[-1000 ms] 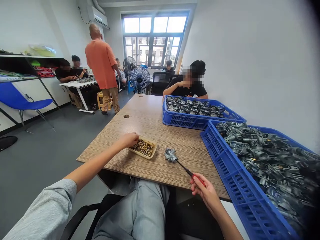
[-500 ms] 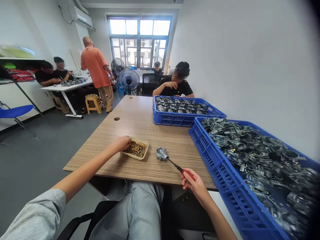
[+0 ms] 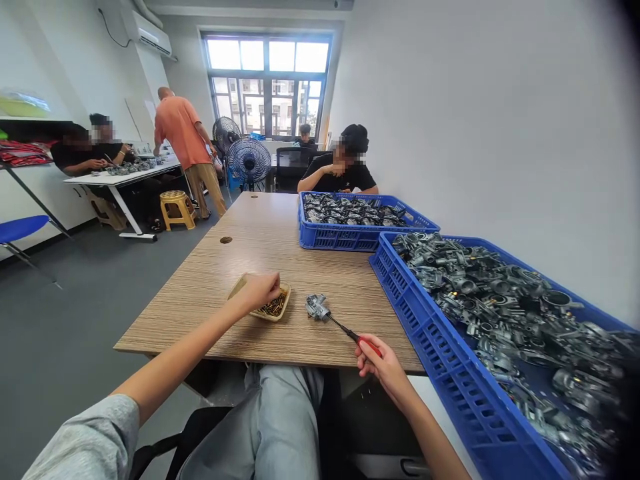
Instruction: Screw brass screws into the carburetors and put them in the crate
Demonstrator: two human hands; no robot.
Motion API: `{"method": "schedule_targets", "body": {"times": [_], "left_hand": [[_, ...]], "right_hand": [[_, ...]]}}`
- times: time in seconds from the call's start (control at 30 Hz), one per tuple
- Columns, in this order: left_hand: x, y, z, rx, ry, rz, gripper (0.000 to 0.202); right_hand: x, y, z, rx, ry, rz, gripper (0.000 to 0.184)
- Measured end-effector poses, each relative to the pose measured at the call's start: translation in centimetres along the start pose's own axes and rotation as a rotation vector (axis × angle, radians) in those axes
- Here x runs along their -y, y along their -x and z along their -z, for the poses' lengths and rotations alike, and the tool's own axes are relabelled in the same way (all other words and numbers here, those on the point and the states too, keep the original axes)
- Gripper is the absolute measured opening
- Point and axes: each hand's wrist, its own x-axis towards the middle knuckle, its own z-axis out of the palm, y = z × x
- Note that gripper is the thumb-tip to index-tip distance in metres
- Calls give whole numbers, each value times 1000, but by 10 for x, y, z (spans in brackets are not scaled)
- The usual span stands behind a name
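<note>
1. Workshop bench (image 3: pixel 260 233): left hand (image 3: pixel 260 290) fingers down in tray (image 3: pixel 283 309); closed or not, can't tell.
2. Right hand (image 3: pixel 380 363) fingers clamp screwdriver (image 3: pixel 350 331), tip steadying casting (image 3: pixel 316 307) just ahead.
3. Crate (image 3: pixel 425 333) right of them, reachable.

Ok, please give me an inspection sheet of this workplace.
surface: wooden table with two round holes
job's things: tray of brass pieces; metal part, screwdriver tip at it
clutter: near crate and far crate, full of grey metal parts
grippers: left hand over the tray, fingers among the pieces; right hand grips the screwdriver handle
cables: one wire on the wall by the air conditioner
surroundings: person in black behind the far crate, fan, yellow stool
</note>
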Motion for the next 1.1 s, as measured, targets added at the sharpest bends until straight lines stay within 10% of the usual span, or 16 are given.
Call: {"method": "schedule_targets", "body": {"times": [0.33,1.1], "left_hand": [[-67,-18,-24,32,200,-223,10],[-60,-28,-59,-93,357,-375,14]], "right_hand": [[-1,-1,-1,-1,-9,1,52],[-8,-5,5,30,-8,7,53]]}}
